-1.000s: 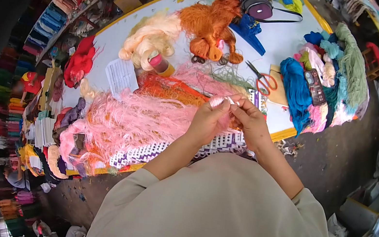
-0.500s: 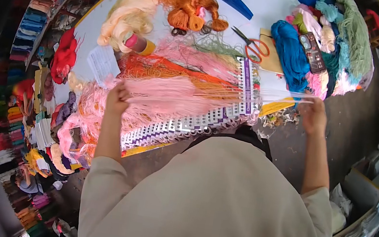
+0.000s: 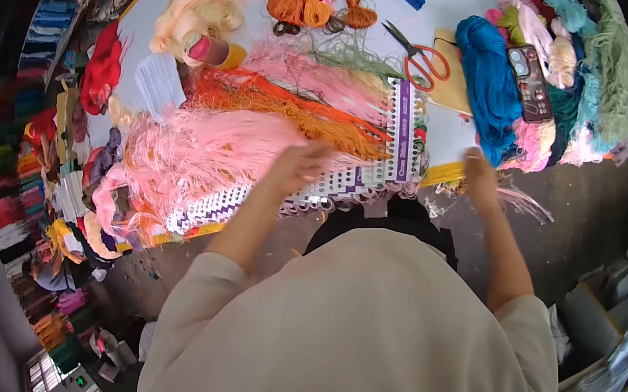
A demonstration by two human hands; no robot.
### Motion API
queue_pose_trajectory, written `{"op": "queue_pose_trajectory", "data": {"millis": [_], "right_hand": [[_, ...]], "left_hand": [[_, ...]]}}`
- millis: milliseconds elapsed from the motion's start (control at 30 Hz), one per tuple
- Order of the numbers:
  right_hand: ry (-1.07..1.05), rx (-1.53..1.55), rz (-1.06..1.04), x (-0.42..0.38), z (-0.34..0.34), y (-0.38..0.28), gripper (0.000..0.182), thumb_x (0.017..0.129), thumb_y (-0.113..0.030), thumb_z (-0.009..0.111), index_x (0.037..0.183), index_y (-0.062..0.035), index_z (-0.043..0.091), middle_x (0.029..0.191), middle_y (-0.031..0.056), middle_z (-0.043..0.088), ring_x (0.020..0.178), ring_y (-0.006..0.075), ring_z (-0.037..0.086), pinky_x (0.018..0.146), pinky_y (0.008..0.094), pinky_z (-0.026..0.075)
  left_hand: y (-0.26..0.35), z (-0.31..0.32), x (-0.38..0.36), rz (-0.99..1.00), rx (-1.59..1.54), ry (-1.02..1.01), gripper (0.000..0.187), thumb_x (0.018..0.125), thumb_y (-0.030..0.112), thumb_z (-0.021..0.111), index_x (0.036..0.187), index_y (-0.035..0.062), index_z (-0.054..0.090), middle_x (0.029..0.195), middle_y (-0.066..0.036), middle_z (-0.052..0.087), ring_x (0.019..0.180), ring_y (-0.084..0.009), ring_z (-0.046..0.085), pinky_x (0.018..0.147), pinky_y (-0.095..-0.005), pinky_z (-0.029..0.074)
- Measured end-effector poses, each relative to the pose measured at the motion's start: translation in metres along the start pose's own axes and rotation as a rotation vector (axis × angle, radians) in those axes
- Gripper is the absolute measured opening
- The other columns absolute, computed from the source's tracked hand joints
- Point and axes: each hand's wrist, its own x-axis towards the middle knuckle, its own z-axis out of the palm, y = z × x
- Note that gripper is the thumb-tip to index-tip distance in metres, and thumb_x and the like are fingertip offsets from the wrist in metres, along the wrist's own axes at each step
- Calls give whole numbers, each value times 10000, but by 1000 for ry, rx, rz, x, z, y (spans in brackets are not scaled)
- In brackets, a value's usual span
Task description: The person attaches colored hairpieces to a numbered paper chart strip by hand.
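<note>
1. Shows scissors flat on the smooth pale desk, with dark pointed blades and orange looped handles.
2. Holds left hand below and left of the scissors, over the glossy pink threads and near the row of punched cards; shows fingers half-bent and blurred; cannot tell whether apart or pinched on a strand.
3. Holds right hand below and right of the scissors, near the yellow desk edge; shows fingers curled and smeared; cannot tell whether clamped on the thin pink strands trailing beside the wrist.
4. Spreads the pink threads well to the lower left of the scissors, silky and combed near the left hand, fluffy and tangled farther out.
5. Lines up the punched cards below the scissors, stiff, white and purple, with round holes along the edges; ends in one long card just below the handles.
6. Fans orange threads, wiry and loosely crimped, left of that card and below-left of the scissors.
7. Sets a thick, twisted blue skein right of the scissors, beyond a flat tan envelope.
</note>
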Motion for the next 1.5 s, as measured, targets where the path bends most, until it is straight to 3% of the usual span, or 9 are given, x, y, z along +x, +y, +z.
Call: {"op": "queue_pose_trajectory", "data": {"millis": [67,300,533,800,967,1067,1200,1433,1500], "right_hand": [[-311,25,180,12,44,-49,192,963,-298,528,1007,-114,562,775,196,631,736,371,636,670,452,475],[-621,-111,-23,33,98,-51,220,967,-338,498,1089,-163,551,865,174,668,835,397,640,723,498,486],[-631,85,-32,39,96,-43,161,949,-247,530,1048,-123,503,836,183,646,821,411,628,700,485,476],[-673,177,-21,43,94,-42,157,932,-202,550,1038,-103,490,815,181,630,798,403,621,692,464,469],[-686,274,60,41,99,-30,194,904,-221,604,1018,-89,518,765,123,634,750,303,643,668,405,476],[-658,262,51,41,100,-30,197,895,-223,623,998,-79,536,745,101,628,708,255,629,648,374,471],[-673,269,62,41,103,-27,192,891,-216,628,983,-70,544,717,98,616,676,245,613,629,368,463],[-644,301,35,40,109,-22,187,887,-210,640,961,-63,552,675,83,600,631,222,596,596,360,452],[-643,292,36,40,111,-19,190,889,-217,643,952,-61,553,677,72,602,625,204,595,586,352,451]], "left_hand": [[-38,44,38,-70,213,82,275,923,207,580,1106,7,627,1014,-80,674,506,-79,484,385,-202,347],[-113,78,104,191,792,313,237,888,260,595,911,30,645,672,-72,641,565,-172,628,384,-311,400],[-96,104,88,2,356,269,163,885,165,610,762,67,570,520,-37,492,336,-130,359,322,-296,258],[-97,107,93,86,469,265,132,875,93,572,751,54,550,537,-41,501,356,-129,417,309,-283,300],[-89,77,86,211,727,305,102,868,91,562,813,15,601,546,-32,514,410,-110,459,368,-277,347],[-71,54,71,228,576,334,114,855,81,592,894,-13,644,789,-79,689,482,-75,478,442,-224,375],[-77,61,71,193,301,324,162,920,137,602,952,-22,616,834,-105,703,482,-66,473,431,-208,349],[-84,79,73,257,486,291,211,901,183,662,995,-4,637,851,-104,704,477,-69,481,403,-219,328],[-79,87,65,38,258,204,302,884,197,675,1108,-3,644,866,-98,703,458,-74,474,368,-228,306]]}}
